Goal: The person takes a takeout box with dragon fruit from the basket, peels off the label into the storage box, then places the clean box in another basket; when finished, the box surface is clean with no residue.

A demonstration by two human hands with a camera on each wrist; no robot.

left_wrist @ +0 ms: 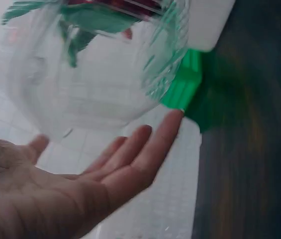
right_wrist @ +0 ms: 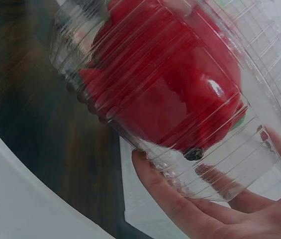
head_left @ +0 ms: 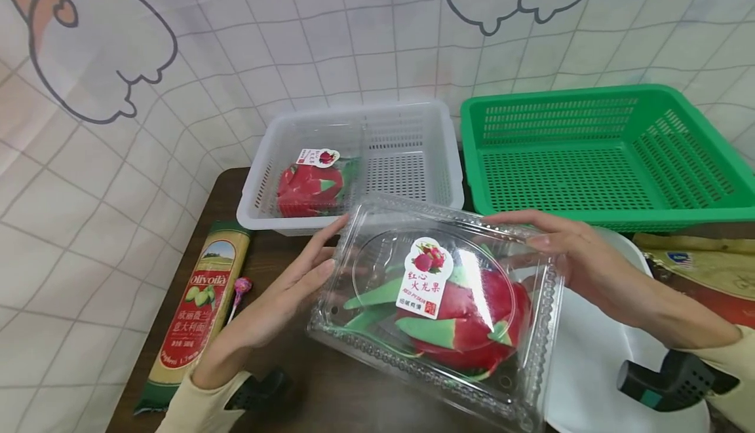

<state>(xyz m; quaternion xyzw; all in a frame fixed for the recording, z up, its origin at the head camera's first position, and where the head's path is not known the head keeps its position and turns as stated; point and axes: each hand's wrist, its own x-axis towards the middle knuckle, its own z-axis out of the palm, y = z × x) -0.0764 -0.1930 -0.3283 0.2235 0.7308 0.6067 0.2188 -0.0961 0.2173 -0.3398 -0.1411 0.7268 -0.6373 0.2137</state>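
A clear plastic box (head_left: 377, 335) with a red dragon fruit (head_left: 483, 302) and a white label on its lid is held tilted above the dark table. My right hand (head_left: 601, 276) grips its right end, thumb on top and fingers around the side; in the right wrist view the fingers (right_wrist: 165, 194) lie along the ribbed wall. At the opposite end is my left hand (head_left: 295, 295), its fingers fairly straight and spread. From the left wrist, those fingertips (left_wrist: 172, 119) show right at the box's corner, not curled round it.
Behind stand a white basket (head_left: 348, 107) holding another boxed dragon fruit (head_left: 309, 187), and a green basket (head_left: 607, 213). A pasta packet (head_left: 197, 295) and a lollipop (head_left: 242, 285) lie left. At right are a white basin (head_left: 613, 354) and a gold-and-red packet (head_left: 708, 269).
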